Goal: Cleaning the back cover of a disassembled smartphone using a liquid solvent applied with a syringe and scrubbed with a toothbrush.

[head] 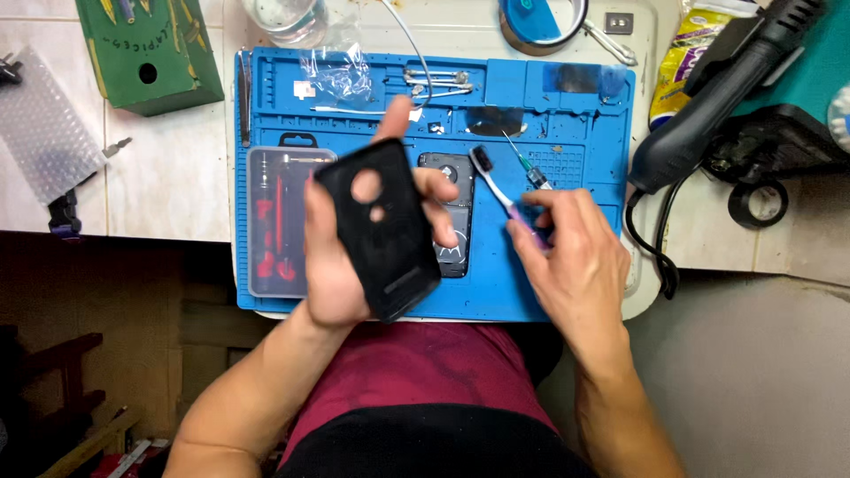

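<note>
My left hand [332,265] holds a black phone back cover [379,228] with round camera openings, lifted above the blue work mat [496,292]. My right hand [575,252] grips a purple toothbrush [498,188] with dark bristles pointing up and left, its head just right of the cover. A syringe [529,170] lies by my right fingers. A dark phone body [453,226] lies on the mat behind the cover, partly hidden by it.
A clear case of screwdriver bits [274,221] sits at the mat's left. Tweezers [434,81] and a small plastic bag [341,71] lie at the mat's top. A green wooden box [150,49] stands at upper left, a black hot-air gun [717,88] and tape roll [759,202] at right.
</note>
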